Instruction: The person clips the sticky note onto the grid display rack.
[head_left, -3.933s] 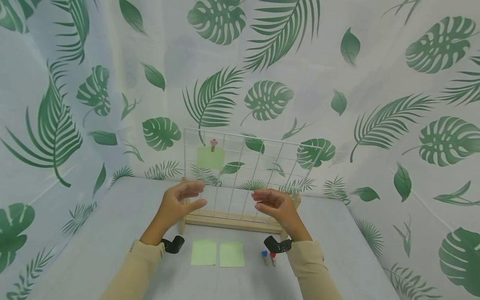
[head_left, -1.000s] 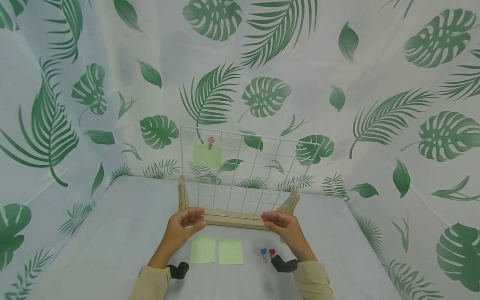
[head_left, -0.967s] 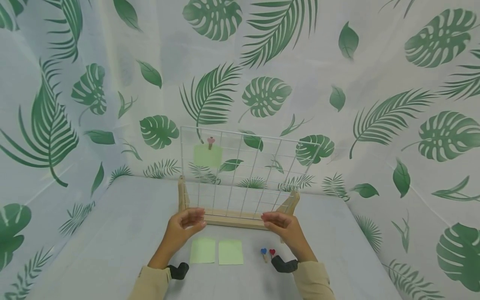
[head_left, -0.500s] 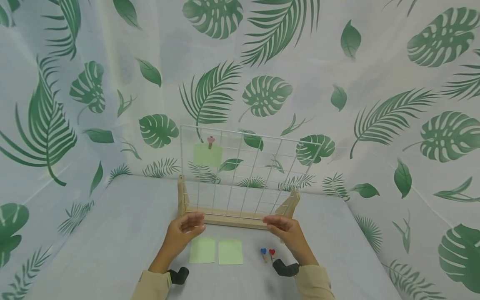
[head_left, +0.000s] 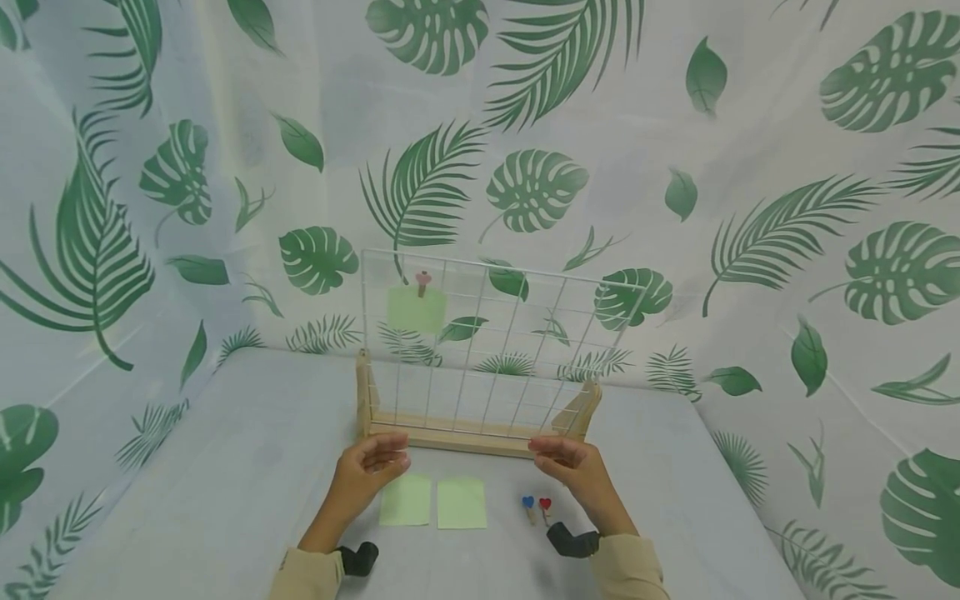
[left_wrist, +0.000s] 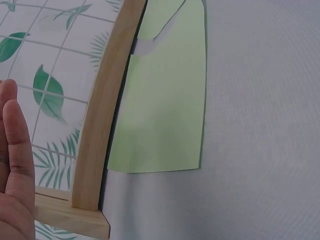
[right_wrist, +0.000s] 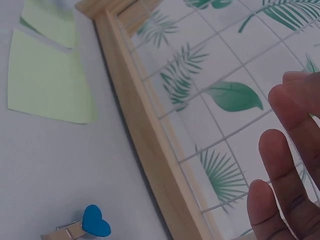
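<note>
My left hand [head_left: 365, 471] hovers near the left end of the wooden stand, fingers loosely bent and holding nothing. Opposite it, my right hand [head_left: 579, 472] is likewise relaxed, at the stand's right end. Between and below them two pale green sticky notes [head_left: 461, 503] lie side by side on the table. To their right are two small wooden clothespins, one with a blue heart [right_wrist: 96, 221] and one with a red heart [head_left: 545, 504]. A third green note [head_left: 416, 310] hangs at the grid's upper left under a clothespin with a pink top [head_left: 423, 280].
A white wire grid [head_left: 501, 350] stands upright in the wooden base [head_left: 465, 439], whose side posts rise left and right. The table has a white cloth [head_left: 247, 467]. Leaf-printed curtains [head_left: 630, 150] enclose the back and sides.
Both hands have come down and back toward me from in front of the grid, sinking slightly more over the last second. The notes and clothespins have stayed in place.
</note>
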